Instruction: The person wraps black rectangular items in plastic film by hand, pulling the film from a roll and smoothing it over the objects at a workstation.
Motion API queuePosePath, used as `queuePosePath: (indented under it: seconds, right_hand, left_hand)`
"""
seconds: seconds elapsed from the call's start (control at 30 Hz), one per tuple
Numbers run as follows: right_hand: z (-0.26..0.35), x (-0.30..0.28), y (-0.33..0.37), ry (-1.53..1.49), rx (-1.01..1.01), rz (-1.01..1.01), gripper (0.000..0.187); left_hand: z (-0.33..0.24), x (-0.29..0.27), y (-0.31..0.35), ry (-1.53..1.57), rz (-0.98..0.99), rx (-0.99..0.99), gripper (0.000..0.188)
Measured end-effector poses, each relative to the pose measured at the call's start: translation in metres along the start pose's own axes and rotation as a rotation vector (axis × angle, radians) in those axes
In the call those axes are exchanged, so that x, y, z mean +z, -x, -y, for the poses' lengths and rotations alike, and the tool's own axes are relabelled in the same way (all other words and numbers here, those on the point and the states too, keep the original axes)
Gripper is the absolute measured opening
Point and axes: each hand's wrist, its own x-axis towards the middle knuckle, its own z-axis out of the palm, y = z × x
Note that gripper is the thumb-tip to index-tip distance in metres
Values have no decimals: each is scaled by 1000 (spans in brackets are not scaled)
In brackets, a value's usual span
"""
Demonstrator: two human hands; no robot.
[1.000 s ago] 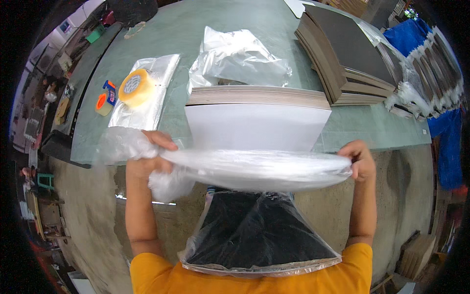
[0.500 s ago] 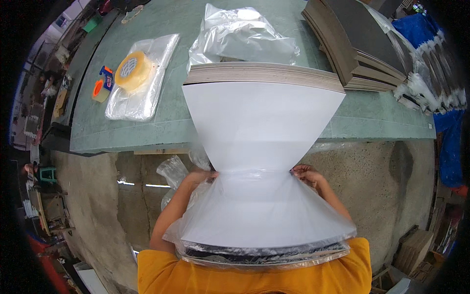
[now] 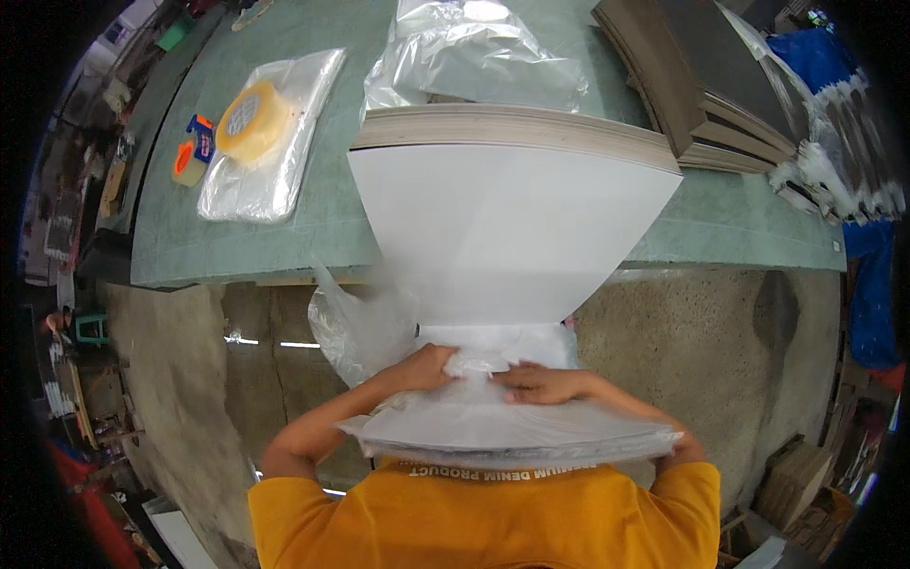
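A thick stack of white-faced boards [image 3: 512,213] with grey-brown edges leans at the table's front edge, its lower end in front of me. Clear plastic film [image 3: 479,362] lies bunched across that lower end, and a film-covered pale board [image 3: 531,427] spreads close to my chest. My left hand [image 3: 425,367] is closed on the plastic film, its fingertips partly hidden. My right hand [image 3: 542,383] lies on the film just to the right, fingers stretched leftward and slightly blurred. Loose film [image 3: 355,327] hangs left of the stack.
On the green table [image 3: 313,251] lie folded clear bags [image 3: 256,194] under a tape roll [image 3: 248,128], beside a small orange-and-blue tape dispenser [image 3: 192,152]. More plastic [image 3: 474,62] sits behind the stack. Dark boards [image 3: 720,66] are piled at the far right.
Both hands have moved inward from the stack's sides and now lie close together over the bunched film. The film-covered board near my chest looks flatter, and the loose film at left has spread.
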Motion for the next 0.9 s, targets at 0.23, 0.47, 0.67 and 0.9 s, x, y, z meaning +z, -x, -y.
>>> queuePosePath:
  seconds: [0.23,0.47,0.67,0.9]
  right_hand:
    - [69,-81,-8,-83,-162,-562,35]
    - [104,-105,36,-416,-298,-460,16]
    - [113,-102,24,-1102,-590,-708,25]
    - [115,-90,39,-718,-535,-740,57]
  left_hand:
    - [-133,-70,-36,69,-547,591,27]
    - [-193,-135,6,540,-911,228,26]
    - [-176,-106,-3,448,-661,509,40]
    - [-168,-121,20,268,-780,254,52]
